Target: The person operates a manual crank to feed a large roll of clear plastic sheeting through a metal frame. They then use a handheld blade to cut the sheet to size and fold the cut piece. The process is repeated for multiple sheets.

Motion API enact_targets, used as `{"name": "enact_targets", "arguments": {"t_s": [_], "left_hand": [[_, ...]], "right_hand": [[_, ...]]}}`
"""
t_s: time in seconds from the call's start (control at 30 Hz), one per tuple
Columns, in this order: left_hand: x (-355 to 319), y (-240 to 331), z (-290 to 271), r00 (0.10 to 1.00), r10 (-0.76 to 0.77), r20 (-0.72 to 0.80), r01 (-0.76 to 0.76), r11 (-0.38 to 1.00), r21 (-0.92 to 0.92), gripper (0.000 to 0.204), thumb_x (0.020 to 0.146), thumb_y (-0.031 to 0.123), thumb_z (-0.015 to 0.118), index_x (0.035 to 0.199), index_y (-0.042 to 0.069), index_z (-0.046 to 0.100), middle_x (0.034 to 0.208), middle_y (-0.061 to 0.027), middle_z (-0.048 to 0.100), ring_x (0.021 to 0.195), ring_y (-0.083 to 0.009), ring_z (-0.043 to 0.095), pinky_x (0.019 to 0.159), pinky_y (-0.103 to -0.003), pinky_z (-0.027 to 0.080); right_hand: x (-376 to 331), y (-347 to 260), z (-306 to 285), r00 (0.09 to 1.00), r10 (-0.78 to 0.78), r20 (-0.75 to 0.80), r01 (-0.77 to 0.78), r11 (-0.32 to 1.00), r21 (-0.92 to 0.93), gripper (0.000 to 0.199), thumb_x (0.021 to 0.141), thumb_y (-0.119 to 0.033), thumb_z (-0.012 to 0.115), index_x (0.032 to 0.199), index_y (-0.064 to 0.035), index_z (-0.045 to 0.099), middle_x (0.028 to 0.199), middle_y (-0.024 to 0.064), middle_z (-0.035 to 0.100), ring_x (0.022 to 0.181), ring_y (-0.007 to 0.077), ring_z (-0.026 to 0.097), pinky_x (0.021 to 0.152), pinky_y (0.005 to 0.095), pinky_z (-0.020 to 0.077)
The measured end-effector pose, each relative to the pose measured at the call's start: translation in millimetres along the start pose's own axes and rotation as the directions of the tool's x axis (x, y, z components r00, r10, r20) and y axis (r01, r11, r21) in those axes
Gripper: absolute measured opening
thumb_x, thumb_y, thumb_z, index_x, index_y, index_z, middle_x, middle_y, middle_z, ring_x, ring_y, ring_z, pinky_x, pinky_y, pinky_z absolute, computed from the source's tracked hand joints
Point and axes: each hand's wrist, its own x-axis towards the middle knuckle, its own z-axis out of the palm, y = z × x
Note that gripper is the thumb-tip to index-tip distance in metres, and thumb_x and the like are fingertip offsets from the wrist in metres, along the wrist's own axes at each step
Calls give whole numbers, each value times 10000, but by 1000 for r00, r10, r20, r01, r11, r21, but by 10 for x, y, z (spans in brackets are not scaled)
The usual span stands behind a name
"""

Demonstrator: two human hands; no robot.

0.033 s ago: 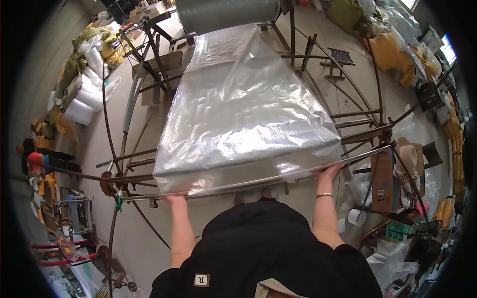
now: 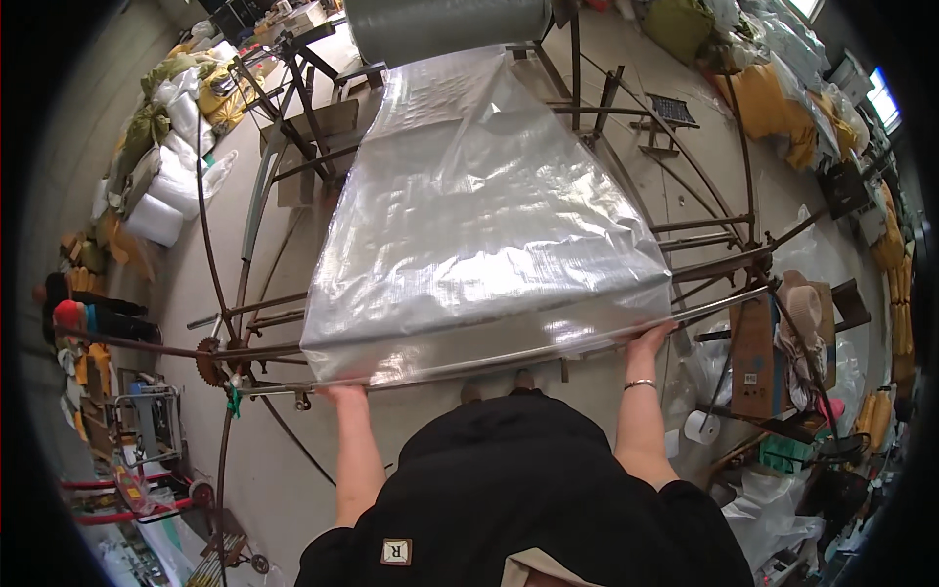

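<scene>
Head view, looking down over a person in a black top. Both arms reach forward to the near edge of a wide clear plastic sheet [image 2: 479,225] that runs from a big roll [image 2: 445,24] at the top of the frame down toward the person.

Left hand [image 2: 344,393] – at the sheet's near left corner, fingers curled up around the edge and mostly hidden behind the plastic; it grips the sheet, thumb side not visible. Right hand [image 2: 650,339] – at the near right corner, fingers closed over the sheet's edge, pinching it against or just above a long metal bar [image 2: 489,362]; a thin bracelet [image 2: 640,384] sits on that wrist. Whether the fingers also wrap the bar, cannot tell.

The sheet lies stretched over a rusty metal frame [image 2: 714,259], slightly wrinkled, glossy, with its near edge along the bar between the two hands. A toothed gear wheel [image 2: 207,360] sits on the frame's left end, left of the left hand.

Around: concrete floor [image 2: 293,460], stacked white and yellow sacks [image 2: 171,127] at the upper left, yellow bundles [image 2: 773,98] at the upper right, a white tape roll [image 2: 699,427] on the floor near the right elbow, cluttered shelving at the far right. Another person [image 2: 73,313] stands at the far left edge, well apart.
</scene>
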Motion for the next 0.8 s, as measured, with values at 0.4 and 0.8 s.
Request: {"name": "enact_targets", "arguments": {"t_s": [0.4, 0.8], "left_hand": [[85, -123, -12, 989, -8, 147, 37, 979, -198, 872, 832, 774, 125, 1466, 189, 256, 1532, -66, 191, 1395, -332, 176, 1122, -566, 157], [975, -180, -802, 925, 181, -335, -173, 983, 52, 830, 835, 760, 258, 1370, 140, 393, 1420, -90, 369, 1289, -299, 347, 1052, -465, 276]], "right_hand": [[359, 69, -305, 977, 27, 210, -17, 999, -49, 869, 862, -749, 125, 1427, -119, 320, 1441, 68, 362, 1283, 278, 371, 1073, 448, 308], [864, -106, -546, 942, 197, 271, -159, 975, -156, 829, 856, -677, 220, 1355, -47, 423, 1339, 164, 479, 1210, 333, 464, 1021, 503, 360]]}}
